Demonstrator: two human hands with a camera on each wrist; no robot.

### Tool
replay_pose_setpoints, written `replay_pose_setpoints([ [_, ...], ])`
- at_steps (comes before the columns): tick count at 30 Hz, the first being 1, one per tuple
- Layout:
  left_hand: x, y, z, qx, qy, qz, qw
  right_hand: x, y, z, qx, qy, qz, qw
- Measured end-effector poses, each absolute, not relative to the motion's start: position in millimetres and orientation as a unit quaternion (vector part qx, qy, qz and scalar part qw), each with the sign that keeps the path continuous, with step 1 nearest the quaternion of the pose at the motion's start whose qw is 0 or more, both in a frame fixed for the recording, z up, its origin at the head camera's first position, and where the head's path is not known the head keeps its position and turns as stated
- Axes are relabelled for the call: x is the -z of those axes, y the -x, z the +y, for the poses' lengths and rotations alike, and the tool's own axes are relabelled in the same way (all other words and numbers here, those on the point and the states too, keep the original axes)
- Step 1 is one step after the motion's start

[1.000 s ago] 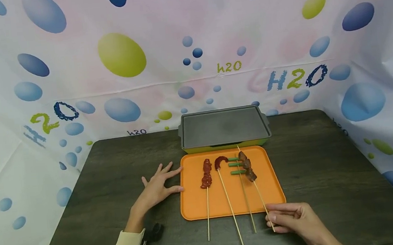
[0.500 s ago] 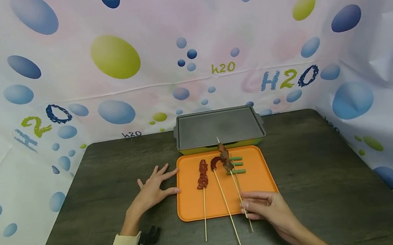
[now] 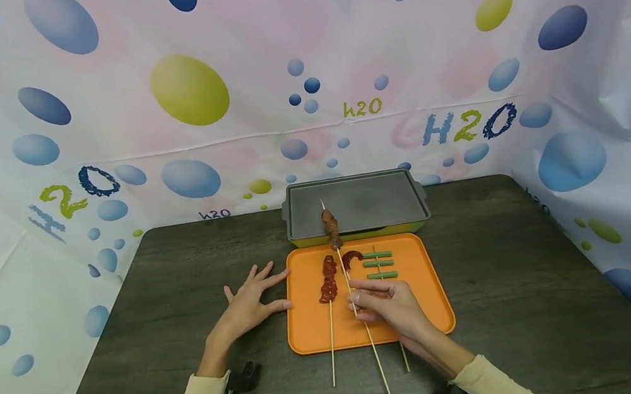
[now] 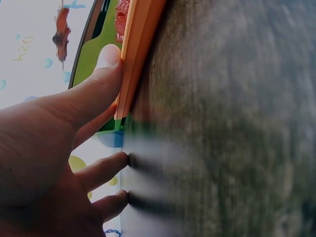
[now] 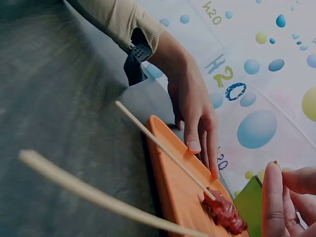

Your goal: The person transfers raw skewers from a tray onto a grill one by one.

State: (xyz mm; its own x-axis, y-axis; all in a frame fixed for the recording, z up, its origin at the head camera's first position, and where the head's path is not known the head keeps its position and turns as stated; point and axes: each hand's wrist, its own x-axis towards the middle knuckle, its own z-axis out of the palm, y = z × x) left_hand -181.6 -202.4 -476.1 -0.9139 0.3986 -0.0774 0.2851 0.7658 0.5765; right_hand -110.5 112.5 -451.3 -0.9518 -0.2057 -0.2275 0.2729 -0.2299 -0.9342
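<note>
Skewer lifted over orange tray, three skewers beneath.

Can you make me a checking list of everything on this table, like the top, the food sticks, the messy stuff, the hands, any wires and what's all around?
Surface: dark wood-grain table, bare around the trays.
Job's things: brown meat skewer lifted, its tip over the grey grill pan; orange tray holds a red meat skewer, a curved sausage skewer and a green bean skewer.
Clutter: nothing seen.
Hands: right hand pinches the brown meat skewer's stick; left hand lies flat on the table, thumb against the tray's edge.
Cables: nothing seen.
Surroundings: bubble-print H2O backdrop on three sides.
</note>
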Motion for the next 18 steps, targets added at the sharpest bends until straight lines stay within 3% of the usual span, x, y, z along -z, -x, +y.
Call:
replay_pose_setpoints([
  [18, 473.8, 181.5, -201.8, -0.293, -0.174, 0.935, 0.101, 452.8, 173.9, 63.7, 0.802, -0.063, 0.583, 0.113],
])
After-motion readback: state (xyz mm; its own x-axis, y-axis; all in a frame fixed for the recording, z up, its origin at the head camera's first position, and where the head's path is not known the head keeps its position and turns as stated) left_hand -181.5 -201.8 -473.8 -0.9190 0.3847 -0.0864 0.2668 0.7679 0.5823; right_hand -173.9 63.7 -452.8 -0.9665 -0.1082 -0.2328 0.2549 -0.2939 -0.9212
